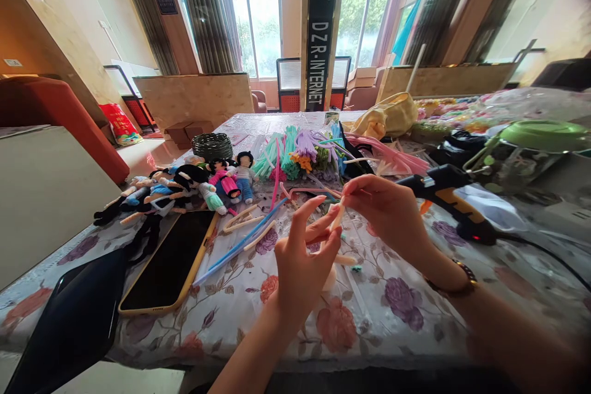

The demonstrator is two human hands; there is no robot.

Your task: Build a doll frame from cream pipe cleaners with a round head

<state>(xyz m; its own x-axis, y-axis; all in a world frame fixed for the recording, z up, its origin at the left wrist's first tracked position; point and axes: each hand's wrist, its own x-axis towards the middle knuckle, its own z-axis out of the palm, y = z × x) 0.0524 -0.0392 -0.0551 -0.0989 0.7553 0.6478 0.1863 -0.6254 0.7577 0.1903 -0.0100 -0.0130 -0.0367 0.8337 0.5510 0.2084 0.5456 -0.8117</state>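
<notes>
Above the flowered tablecloth [401, 301], my left hand [305, 252] is closed, pinching a short cream pipe cleaner [339, 218] between thumb and fingers. My right hand [388, 215] grips the upper end of the same piece with its fingertips; exactly how it is bent is hidden by the fingers. Below the hands, another cream piece [345, 260] lies on the cloth, partly covered. To the left are cut cream pipe cleaners [261, 235] and long blue ones [235, 253]. A black and orange glue gun [455, 204] with a lit red light rests right of my right hand.
Several pipe-cleaner dolls [224, 181] lie at left by a dark woven basket [212, 146]. Bundles of coloured pipe cleaners [290, 151] are behind my hands. A yellow-cased phone [170, 261] and black tablet-like object [74, 314] sit front left. The glue gun's cord [545, 249] trails right.
</notes>
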